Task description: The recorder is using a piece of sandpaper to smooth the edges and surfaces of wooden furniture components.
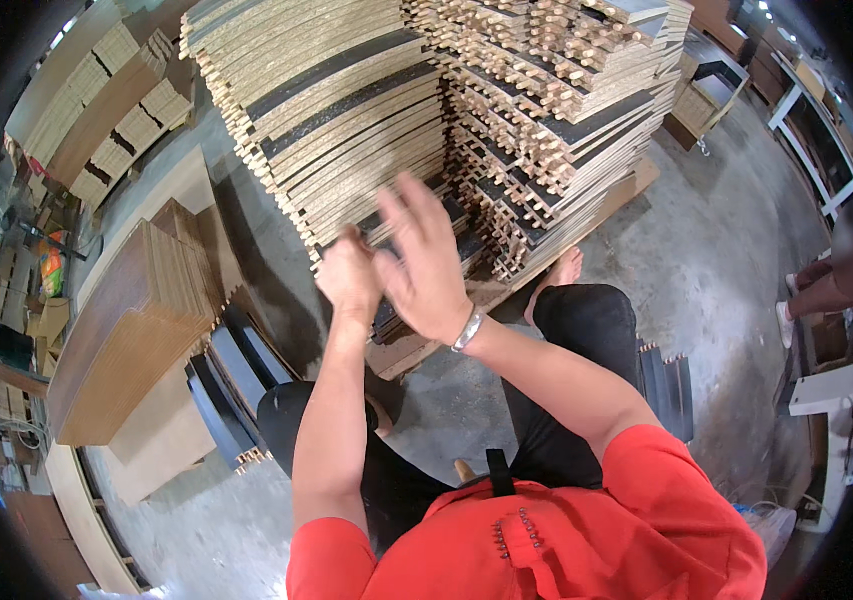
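Observation:
My left hand [350, 278] is closed in front of the lower part of a tall stack of particleboard panels [346, 110]. A small dark bit shows at its fingers, too hidden to name. Close beside it, my right hand [426, 268] has its fingers stretched out, slightly blurred, and a silver bracelet [468, 328] circles that wrist. Wooden dowels [546, 165] stick out of the panel edges, thickest in the right-hand stack [626, 125]. Some panels have black faces. Whether either hand touches the stack I cannot tell.
Brown curved panels [136, 330] are stacked at the left, near dark dowelled panels [236, 365]. More dark panels [666, 385] lie right of my knee. Stacked boards [116, 100] stand farther left. Another person's legs [816, 285] show at the right, near a white frame [811, 150].

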The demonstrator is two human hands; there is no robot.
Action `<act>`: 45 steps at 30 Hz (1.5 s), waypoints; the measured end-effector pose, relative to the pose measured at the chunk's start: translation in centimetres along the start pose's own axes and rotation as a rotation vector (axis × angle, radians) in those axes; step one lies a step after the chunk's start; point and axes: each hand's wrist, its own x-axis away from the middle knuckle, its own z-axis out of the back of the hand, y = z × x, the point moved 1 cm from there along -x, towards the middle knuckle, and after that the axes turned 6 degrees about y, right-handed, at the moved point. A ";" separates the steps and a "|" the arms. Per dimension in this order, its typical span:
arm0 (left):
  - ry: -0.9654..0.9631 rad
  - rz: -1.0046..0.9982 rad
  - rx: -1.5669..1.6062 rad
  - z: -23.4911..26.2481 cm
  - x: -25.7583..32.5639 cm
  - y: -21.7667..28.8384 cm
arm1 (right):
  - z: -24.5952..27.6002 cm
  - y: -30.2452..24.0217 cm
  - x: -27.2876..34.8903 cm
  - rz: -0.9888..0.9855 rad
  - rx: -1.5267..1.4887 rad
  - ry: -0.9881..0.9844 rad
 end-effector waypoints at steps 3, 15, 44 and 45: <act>-0.144 0.026 0.057 -0.9 -0.2 -0.2 | -0.6 1.6 1.7 0.304 -0.041 -0.009; -0.076 0.226 0.606 -0.4 -1.3 -1.6 | 0.7 6.5 0.2 -0.104 0.658 -0.726; -0.078 0.091 1.012 6.8 0.4 -2.3 | 4.7 2.1 2.4 -0.806 -1.709 -0.604; -0.091 0.102 1.014 6.6 0.6 -2.3 | 5.1 2.1 2.4 -0.823 -1.707 -0.595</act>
